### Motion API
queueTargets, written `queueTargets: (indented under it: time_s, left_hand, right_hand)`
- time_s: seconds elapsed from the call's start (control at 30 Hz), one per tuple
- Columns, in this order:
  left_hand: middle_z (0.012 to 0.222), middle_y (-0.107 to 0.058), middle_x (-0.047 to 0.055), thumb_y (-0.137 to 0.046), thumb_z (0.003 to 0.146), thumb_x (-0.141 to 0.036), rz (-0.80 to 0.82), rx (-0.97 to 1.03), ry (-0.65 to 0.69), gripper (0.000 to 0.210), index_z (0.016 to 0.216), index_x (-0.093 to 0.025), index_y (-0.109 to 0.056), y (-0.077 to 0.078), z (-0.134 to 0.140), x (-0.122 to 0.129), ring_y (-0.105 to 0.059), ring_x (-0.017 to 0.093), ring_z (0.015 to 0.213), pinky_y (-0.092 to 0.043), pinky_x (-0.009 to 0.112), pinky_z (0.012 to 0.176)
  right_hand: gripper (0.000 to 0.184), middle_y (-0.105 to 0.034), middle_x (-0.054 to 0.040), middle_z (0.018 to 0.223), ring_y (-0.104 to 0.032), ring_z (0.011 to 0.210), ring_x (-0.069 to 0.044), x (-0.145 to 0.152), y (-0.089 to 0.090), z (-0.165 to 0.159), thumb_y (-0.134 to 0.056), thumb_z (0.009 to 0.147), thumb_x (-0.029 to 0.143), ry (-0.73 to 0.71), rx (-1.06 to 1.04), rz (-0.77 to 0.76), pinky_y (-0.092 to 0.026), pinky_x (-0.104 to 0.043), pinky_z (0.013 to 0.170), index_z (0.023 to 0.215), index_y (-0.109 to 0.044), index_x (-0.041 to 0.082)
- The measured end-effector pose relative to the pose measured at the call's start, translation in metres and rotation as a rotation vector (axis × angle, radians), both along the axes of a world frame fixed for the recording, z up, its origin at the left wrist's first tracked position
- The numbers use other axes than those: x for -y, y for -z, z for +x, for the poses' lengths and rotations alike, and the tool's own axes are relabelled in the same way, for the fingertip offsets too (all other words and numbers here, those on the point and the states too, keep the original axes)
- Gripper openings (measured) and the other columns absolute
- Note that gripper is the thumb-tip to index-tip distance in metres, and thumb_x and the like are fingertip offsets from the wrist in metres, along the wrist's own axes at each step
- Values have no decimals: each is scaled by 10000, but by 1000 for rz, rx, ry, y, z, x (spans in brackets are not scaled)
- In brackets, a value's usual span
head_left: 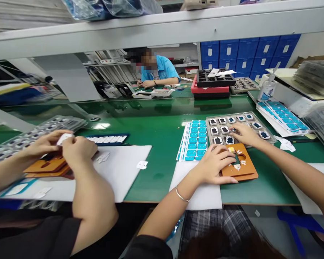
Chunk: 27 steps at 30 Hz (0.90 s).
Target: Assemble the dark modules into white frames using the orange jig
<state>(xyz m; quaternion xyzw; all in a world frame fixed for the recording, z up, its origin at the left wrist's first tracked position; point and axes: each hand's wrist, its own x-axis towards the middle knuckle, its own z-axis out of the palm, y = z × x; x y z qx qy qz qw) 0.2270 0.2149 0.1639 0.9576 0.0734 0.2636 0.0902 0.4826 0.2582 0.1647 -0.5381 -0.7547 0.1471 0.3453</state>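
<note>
The left hand is held partly spread, palm down, over the orange block. Its fingers are laid across the top, close to a dark green opening, and the thumb is set along the near edge. A thin bracelet is worn on that wrist. Small white pieces and a yellow piece are seen on the block, around the opening and just beside the fingertips.

The right hand is reached past the block to the clear tray, with its fingers bent and brought near one another. The fingertips are placed among the dark-and-white parts; whether one is gripped cannot be told.

The block is set on the green table, beneath the left hand and on the near side of the right. The tray is placed just beyond it, with sheets of blue labels to its left. A white mat is covered in part by the left forearm. Farther left, a white piece is held in a co-worker's hands.
</note>
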Motion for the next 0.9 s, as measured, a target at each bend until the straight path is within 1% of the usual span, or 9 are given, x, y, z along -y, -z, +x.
queueTargets:
  time_s: [0.1,0.2,0.27,0.37,0.47,0.63,0.7,0.77,0.9]
  left_hand:
    - [1230,-685,78,-489,854,-748,9,25,-18,651,1153,-190,-643,2,1,1,-517,287,1205,-308,487,1073]
    - [1215,-691,71,-517,853,-703,21,38,-10,597,1139,-193,-641,6,2,0,-520,284,1210,-333,476,1054]
    - [1207,-695,63,-519,863,-669,25,31,-5,561,1135,-193,-641,8,3,-2,-521,279,1210,-367,456,1020]
    - [1191,-698,63,-516,866,-639,38,22,-10,532,1124,-192,-645,9,4,-4,-536,277,1183,-386,454,1000]
    - [1182,-698,75,-521,872,-611,50,60,16,508,1121,-185,-643,8,4,-4,-544,284,1155,-391,464,995]
    - [1198,-685,89,-577,873,-514,48,56,40,444,1149,-170,-630,0,0,-4,-537,300,1161,-397,493,1005]
    - [1187,-686,91,-588,870,-483,45,54,39,418,1143,-170,-633,-3,-1,-3,-546,300,1153,-412,498,1001]
    - [1167,-691,92,-595,867,-461,44,63,35,394,1135,-175,-637,-6,-2,-2,-558,300,1131,-432,501,985]
    - [1116,-701,99,-611,869,-413,109,83,16,364,1149,-184,-642,-10,-1,-1,-578,301,1086,-476,491,927]
  right_hand:
    - [245,-721,-99,951,-561,1004,-349,-26,0,-9,-753,762,398,-68,109,-16,-442,-523,929,950,-735,241]
    - [177,-719,-85,803,-558,968,-353,-39,2,-14,-780,735,341,-120,150,-38,-453,-509,882,884,-743,254]
    - [162,-711,-69,757,-569,909,-332,-44,2,-14,-781,739,354,-143,131,-42,-459,-489,851,864,-744,258]
    - [240,-709,-67,790,-583,790,-278,-41,-3,-8,-751,771,439,-145,40,-34,-469,-455,802,895,-750,234]
    - [379,-706,-82,861,-597,728,-232,-18,-12,0,-668,839,544,-121,-82,-27,-488,-402,725,959,-739,191]
    - [476,-719,-74,955,-669,815,-194,57,-25,-6,-552,941,618,-156,-204,-35,-536,-319,701,1089,-689,187]
    - [453,-724,-62,912,-668,773,-172,82,-25,-11,-537,966,604,-193,-205,-10,-534,-292,676,1062,-697,191]
    - [357,-724,-52,874,-655,751,-156,98,-23,-15,-591,972,526,-257,-200,65,-518,-275,678,1019,-712,194]
    - [265,-727,-52,856,-631,732,-146,101,-18,-16,-588,1004,410,-376,-128,208,-500,-264,690,1023,-711,176]
